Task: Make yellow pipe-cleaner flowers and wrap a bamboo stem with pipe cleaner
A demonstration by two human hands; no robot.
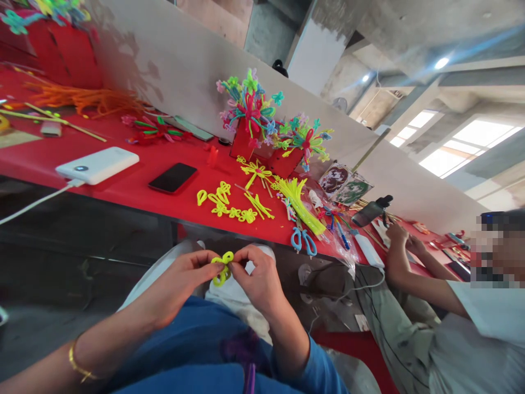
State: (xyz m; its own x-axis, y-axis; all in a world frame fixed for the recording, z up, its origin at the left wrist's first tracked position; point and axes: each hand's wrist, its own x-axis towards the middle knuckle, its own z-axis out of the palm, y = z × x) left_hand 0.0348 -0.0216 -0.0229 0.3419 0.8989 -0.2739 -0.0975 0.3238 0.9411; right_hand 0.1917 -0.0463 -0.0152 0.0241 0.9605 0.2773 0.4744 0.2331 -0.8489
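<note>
Left hand [184,276] has thumb and fingers pinched together on a little yellow flower [222,277], and right hand [259,278] is clamped on it too, from its own side. So the flower sits right between the two hands, up over the lap and just off the near edge of the red worktop [123,191].

Straight ahead of the hands there's a bunch of yellow loops [219,209] lying on the worktop. Ahead and to the left of left hand you've got a black phone [173,178], then a white power bank [98,165] with a cable in it. Blue scissors [303,242] are ahead and to the right of right hand, right by a bundle of yellow stems [305,210]. Farther out past the loops, two colorful bouquets [250,112]. Well off to the right of right hand, another person [471,334] sits at the worktop.
</note>
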